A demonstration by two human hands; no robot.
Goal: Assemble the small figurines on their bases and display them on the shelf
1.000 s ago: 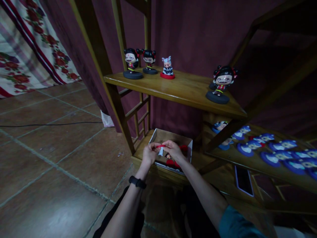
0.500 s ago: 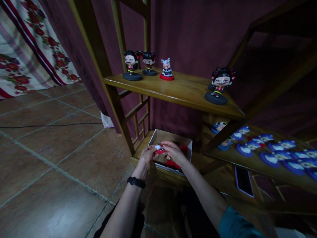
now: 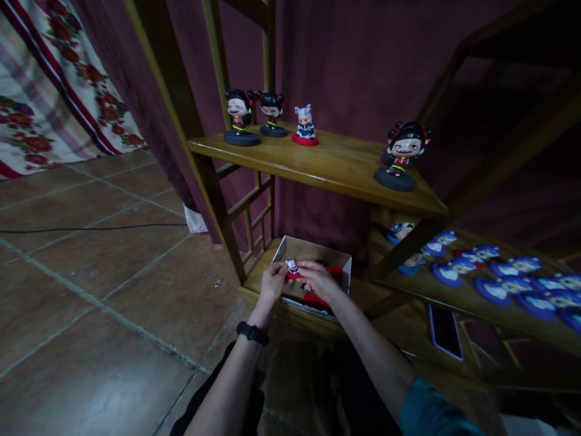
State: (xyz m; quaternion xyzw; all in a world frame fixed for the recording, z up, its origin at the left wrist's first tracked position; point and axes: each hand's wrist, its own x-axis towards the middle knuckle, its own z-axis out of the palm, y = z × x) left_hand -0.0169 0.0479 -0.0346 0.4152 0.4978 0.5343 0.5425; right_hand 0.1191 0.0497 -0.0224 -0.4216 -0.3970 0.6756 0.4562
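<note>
Between my two hands, above an open cardboard box, is a small white-haired figurine on a red round base. My left hand pinches the left side of the base. From the other side, the fingers of my right hand close on the base's right edge. The figurine stands upright. Inside the box, partly hidden by my right hand and forearm, lie more red-based figurines. A similar white-haired figurine with a red base stands on the wooden shelf above.
Two black-haired figurines occupy the shelf's left end, and another black-haired figurine is near its right end. Several blue figurines lie on a lower shelf at right. A phone rests below them. A black cable crosses the tiled floor.
The figurine in my hands has been tipped from lying back to upright, and its front now shows. My left hand has turned slightly with it.
</note>
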